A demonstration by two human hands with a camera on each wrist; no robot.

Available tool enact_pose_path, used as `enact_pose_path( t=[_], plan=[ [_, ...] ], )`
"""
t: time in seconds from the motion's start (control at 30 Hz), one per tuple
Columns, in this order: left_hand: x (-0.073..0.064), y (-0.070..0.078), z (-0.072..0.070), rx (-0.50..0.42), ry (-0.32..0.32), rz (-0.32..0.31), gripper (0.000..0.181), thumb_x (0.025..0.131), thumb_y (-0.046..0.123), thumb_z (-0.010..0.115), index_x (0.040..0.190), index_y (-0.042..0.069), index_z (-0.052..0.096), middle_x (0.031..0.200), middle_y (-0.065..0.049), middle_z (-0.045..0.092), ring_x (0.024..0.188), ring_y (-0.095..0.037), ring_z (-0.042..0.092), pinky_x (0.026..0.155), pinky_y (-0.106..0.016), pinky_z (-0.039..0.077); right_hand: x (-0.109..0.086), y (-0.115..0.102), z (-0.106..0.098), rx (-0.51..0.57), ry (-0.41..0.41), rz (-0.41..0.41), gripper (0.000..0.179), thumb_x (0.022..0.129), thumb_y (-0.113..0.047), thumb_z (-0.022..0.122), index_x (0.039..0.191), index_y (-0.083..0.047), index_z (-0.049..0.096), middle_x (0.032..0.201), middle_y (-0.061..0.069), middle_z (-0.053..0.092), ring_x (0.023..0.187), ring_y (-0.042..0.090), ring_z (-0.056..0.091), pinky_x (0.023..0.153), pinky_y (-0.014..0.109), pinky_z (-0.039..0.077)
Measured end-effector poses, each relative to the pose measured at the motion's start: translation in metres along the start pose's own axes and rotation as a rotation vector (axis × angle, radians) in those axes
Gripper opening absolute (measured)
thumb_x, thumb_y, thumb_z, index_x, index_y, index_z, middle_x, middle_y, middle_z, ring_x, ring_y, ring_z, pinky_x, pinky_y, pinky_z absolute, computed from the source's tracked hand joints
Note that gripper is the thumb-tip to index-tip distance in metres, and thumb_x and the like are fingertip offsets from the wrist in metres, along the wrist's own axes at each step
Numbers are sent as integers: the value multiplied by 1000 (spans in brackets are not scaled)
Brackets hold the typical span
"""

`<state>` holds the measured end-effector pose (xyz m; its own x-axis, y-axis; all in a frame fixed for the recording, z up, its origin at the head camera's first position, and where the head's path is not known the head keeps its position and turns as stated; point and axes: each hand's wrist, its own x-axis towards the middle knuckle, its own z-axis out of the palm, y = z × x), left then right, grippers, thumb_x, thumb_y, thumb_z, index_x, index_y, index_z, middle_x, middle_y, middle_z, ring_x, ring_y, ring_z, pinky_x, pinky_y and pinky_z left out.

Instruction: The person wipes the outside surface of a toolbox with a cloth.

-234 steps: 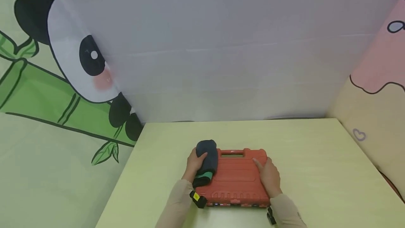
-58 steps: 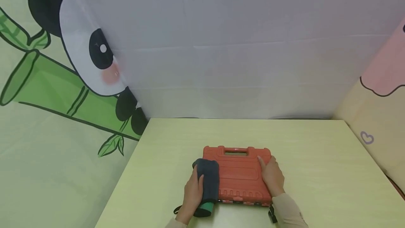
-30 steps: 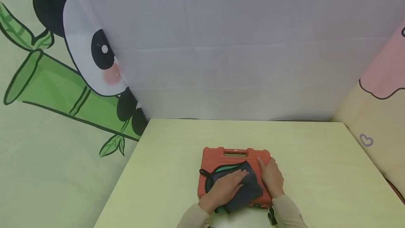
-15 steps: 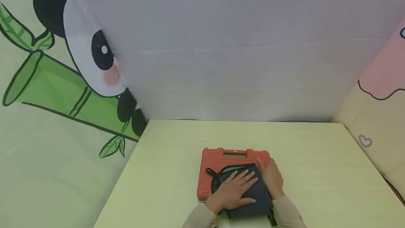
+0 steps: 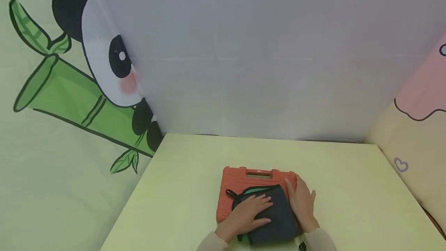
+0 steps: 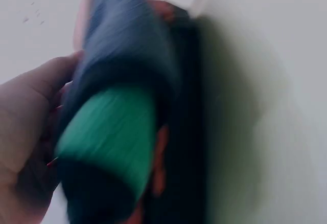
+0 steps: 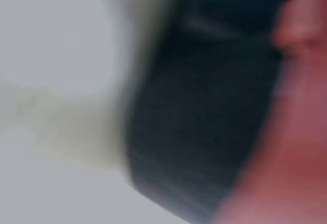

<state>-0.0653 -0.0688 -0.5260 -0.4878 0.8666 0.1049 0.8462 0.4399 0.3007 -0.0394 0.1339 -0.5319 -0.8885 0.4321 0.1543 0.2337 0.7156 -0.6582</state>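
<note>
The red case (image 5: 231, 189) lies flat on the pale yellow counter (image 5: 181, 189), about midway between the left and right edges and well apart from the far edge. Its handle (image 5: 258, 173) faces that far edge. Over the case's near right part spreads the dark blue cloth (image 5: 278, 220), which overhangs the near side. A green lining (image 5: 256, 190) shows at the cloth's far side, and a black loop (image 5: 230, 193) sticks out at its far left corner.

The left hand (image 5: 245, 217) rests on top of the cloth, released, its fingers extended and its thumb apart. The right hand (image 5: 303, 204) is at the case's right side, its thumb over the top beside the cloth; whether it grasps the case cannot be told. Both wrist views are blurred; the left one shows the cloth's edge rounded over, with green inside.
</note>
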Motion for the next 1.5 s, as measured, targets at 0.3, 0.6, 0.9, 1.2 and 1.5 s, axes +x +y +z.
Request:
enact_pose_path(
  t=[0.3,0.6,0.9,1.2,1.5],
  plan=[
    [-48,-24,-33,-234,411,-256,38,92,35,53,124,15,59,118,1,64,107,-16,61,88,-35,51,-54,-24,3,-232,-376,-421,96,68,-72,56,138,-8,43,143,10,41,134,34,33,103,61,28],
    [-62,-26,-34,-333,467,-303,33,90,29,57,117,10,63,112,0,67,105,-18,63,87,-36,51,-66,-28,6,-250,-438,-405,71,77,-53,63,132,-9,51,140,11,46,134,38,32,104,59,28],
    [-60,-18,-37,-370,377,-256,33,93,32,53,117,13,63,112,1,67,99,-14,64,86,-34,51,-82,-40,14,-341,-234,-469,41,78,-37,69,111,-14,67,122,2,62,119,25,54,84,41,52],
    [-61,-17,-34,-364,384,-256,31,92,30,55,116,12,63,109,1,68,96,-11,65,85,-33,52,-87,-39,21,-353,6,-578,27,73,-28,74,95,-13,72,103,-2,71,98,14,66,67,29,56],
    [-71,-27,-37,-362,396,-309,31,92,29,54,115,10,64,105,2,69,95,-11,64,83,-35,52,-67,-12,-8,-301,146,-436,26,74,-20,74,96,-8,71,92,7,72,70,22,68,53,36,53]
  ],
)
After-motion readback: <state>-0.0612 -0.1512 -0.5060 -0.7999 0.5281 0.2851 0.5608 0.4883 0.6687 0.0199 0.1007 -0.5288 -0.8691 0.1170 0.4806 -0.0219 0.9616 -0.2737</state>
